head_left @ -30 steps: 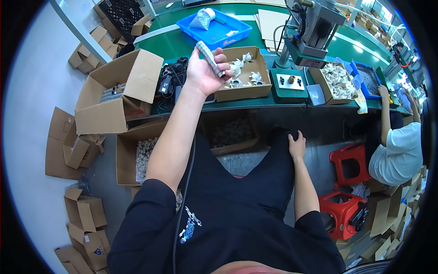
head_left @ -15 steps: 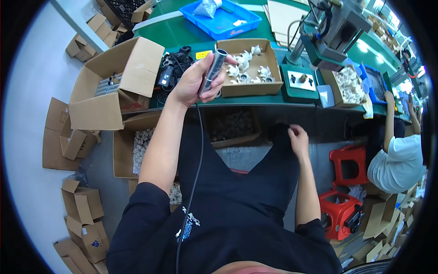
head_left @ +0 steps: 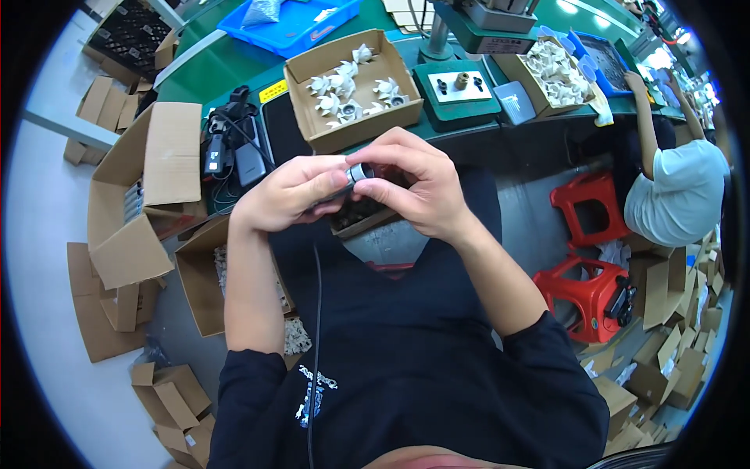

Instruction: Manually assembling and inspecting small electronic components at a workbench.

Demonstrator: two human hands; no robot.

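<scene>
A shiny metal cylinder is held between my two hands over my lap, in front of the bench edge. My left hand is closed round its body, which the fingers mostly hide. With thumb and forefinger, my right hand grips the ringed end of the cylinder. Just beyond the hands, an open cardboard box on the bench holds several white finned impellers. To its right, a green press base carries a white plate with a brass-coloured fitting.
An open carton with metal cylinders stands at left, beside black gear. A blue tray lies farther back. More white parts fill a box at right. Red stools stand on the floor near a seated person.
My right hand has risen from my lap to grip the cylinder's end. My left hand has lowered the cylinder and tilted it away from upright. The whole view has shifted.
</scene>
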